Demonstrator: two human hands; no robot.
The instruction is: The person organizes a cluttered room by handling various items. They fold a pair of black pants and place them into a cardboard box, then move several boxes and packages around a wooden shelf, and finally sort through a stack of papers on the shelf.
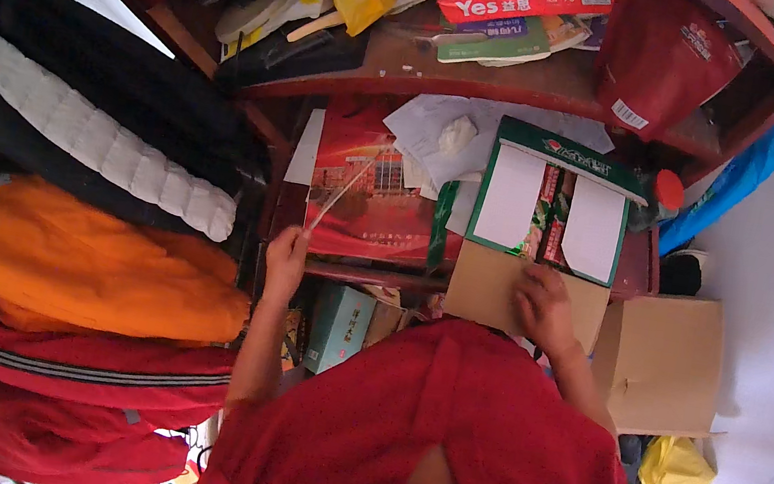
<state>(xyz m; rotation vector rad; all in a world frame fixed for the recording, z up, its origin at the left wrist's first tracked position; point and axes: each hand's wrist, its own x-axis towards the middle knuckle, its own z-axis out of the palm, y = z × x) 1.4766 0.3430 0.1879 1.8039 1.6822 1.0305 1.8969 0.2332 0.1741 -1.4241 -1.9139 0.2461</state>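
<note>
My left hand (285,264) is closed on one end of a thin pale strip (342,197), which slants up over a red printed bag or folder (389,231) on the desk. My right hand (545,305) has its fingers curled against the brown cardboard flap (483,280) of an opened carton. Whether it grips the flap or only rests there I cannot tell. Beyond the flap is a green-and-white box (508,193) with its inner white flaps parted. Red and green wrapped packets (556,219) show through the gap.
A crumpled white tissue (458,134) lies on papers behind. Right of the box stands a clear jar with a red lid (669,189). A shelf (400,65) with books and bags overhangs the desk. Clothes (95,264) hang at left; an open cardboard box (671,363) sits at right.
</note>
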